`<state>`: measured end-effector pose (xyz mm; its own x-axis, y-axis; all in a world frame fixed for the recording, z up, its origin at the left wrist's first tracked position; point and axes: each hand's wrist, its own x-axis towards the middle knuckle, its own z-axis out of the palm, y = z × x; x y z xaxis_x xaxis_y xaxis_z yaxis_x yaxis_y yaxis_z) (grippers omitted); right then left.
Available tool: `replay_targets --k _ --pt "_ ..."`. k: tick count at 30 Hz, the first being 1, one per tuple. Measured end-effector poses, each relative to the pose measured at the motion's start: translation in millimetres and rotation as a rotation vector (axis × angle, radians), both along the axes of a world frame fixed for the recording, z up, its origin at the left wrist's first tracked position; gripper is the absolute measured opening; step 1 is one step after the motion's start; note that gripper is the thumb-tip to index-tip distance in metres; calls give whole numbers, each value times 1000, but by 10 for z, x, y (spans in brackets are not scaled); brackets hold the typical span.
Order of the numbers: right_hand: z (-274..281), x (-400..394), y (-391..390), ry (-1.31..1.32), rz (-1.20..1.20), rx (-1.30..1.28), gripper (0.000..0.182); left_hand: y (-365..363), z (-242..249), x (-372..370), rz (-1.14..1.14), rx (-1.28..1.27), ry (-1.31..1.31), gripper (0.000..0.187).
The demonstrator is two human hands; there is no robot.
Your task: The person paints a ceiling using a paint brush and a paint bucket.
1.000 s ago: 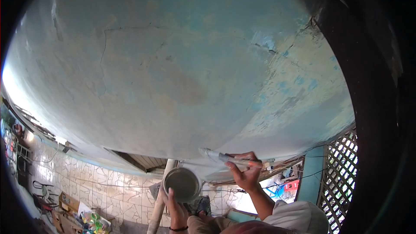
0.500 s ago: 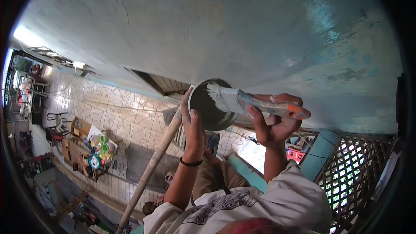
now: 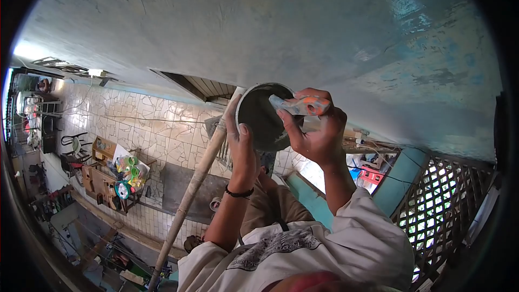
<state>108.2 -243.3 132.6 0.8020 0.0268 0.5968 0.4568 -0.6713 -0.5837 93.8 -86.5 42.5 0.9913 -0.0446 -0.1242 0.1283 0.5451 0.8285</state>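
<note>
Head-cam view, looking down: a round, dark-insided container (image 3: 250,98) sits mid-frame, its mouth facing the cam. The L hand (image 3: 244,157), w/ a dark bracelet at the wrist, cups it from the left, thumb at the near rim. Just right of center, the R hand (image 3: 323,136) pinches a paint-smeared brush (image 3: 294,106) btwn thumb & fingers; the brush is over the container's mouth, bristle tips hidden, so can't tell how deep they go.

To do this dip well, prob. best to wet only the tips, then wipe any excess on the inner rim to limit drips. A firm L grip matters b/c pressing the brush could tip the container. Mind the pole (image 3: 190,186), which slants up from lower left to near the container & could get bumped. A pale blue-gray wall (image 3: 243,32) fills the top, w/ a shiny patch upper right.
</note>
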Motion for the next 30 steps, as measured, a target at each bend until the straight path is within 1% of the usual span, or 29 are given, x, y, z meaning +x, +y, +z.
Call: replay_targets --k 2,5,6,8,9,12,15,18,21,25,28,30 --pt "8 -18 -21 21 4 -37 33 -27 -55 -27 2 14 3 91" --pt "8 -53 -43 -1 -25 73 34 -77 6 -76 6 -24 41 87" --pt "30 -72 -65 13 -40 49 34 -89 34 -92 8 -47 60 86" --pt "79 -99 -123 38 -70 1 34 -94 2 -100 22 -7 61 83" --pt "86 -94 -133 44 -72 29 34 -93 -5 -109 29 13 64 81" --pt "99 -94 -145 36 -52 5 35 -95 31 -115 32 69 66 79" --pt "116 -99 -171 -2 2 -124 37 -106 39 -115 33 64 90 79" --pt "118 -100 -167 62 -1 -78 37 -86 76 -108 -6 151 24 76" --pt "71 -36 -143 80 9 -11 34 -65 19 -95 -19 192 0 79" --pt "85 5 -96 208 -11 -8 32 -84 72 -72 -2 136 34 78" --pt "71 26 -93 214 -42 9 32 -87 69 -65 -11 139 37 78" --pt "15 27 -113 101 -33 48 33 -84 54 -50 -4 149 49 77"
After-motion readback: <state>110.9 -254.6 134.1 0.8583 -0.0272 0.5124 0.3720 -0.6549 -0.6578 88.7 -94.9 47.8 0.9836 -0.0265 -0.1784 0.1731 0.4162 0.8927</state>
